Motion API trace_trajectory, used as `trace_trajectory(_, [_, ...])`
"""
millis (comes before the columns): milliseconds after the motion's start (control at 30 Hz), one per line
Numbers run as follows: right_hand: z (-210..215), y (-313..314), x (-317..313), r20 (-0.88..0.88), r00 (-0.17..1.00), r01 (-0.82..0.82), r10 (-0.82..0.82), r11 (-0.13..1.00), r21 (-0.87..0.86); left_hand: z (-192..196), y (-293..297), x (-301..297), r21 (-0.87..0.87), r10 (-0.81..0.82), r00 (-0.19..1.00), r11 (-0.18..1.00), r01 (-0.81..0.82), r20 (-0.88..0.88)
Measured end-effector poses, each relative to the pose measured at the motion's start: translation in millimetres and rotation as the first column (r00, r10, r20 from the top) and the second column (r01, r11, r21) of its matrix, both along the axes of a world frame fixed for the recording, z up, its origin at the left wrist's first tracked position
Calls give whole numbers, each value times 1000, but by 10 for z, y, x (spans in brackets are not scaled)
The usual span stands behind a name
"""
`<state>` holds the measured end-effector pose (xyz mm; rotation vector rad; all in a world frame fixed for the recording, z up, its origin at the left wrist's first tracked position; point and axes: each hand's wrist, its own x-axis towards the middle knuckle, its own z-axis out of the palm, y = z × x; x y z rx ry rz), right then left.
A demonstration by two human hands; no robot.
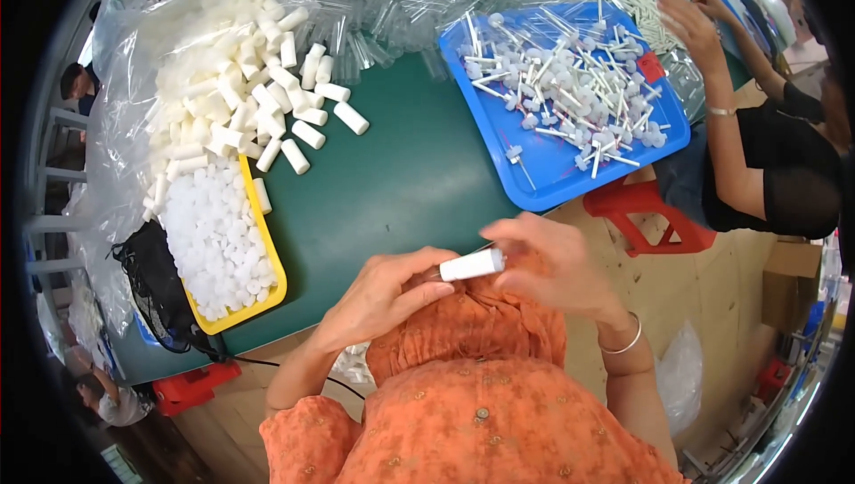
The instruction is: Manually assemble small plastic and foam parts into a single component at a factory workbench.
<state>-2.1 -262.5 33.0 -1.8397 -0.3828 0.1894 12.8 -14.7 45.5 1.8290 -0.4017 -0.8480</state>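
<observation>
I pinch one white tube point(472, 264) between my left hand point(387, 292) and right hand point(548, 270) at my chest, while beyond my grip heaps of loose tubes point(258, 83) and a blue tray point(543, 186) of stick parts wait.

A dark green table point(392, 172) filled the middle of the frame, under bright, even light. Below and to its right lay a pale tan floor point(712, 297), with a red plastic stool point(646, 212) at centre right and another red stool point(191, 386) at lower left. A cardboard box point(788, 284) stood at the right edge.
</observation>
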Motion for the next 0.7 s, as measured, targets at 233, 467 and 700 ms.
trace_trajectory(233, [-123,193,-21,-299,927,-143,227,950,278,-143,18,-202,-92,102,994,990,-105,-38])
trace_trajectory(467, [-248,177,-24,-373,879,-191,296,936,294,-255,-74,-358,74,14,951,997,-39,308])
trace_trajectory(700, [-414,262,-306,-225,949,-188,220,970,156,-549,-121,-629,-113,266,960,955,-275,-87])
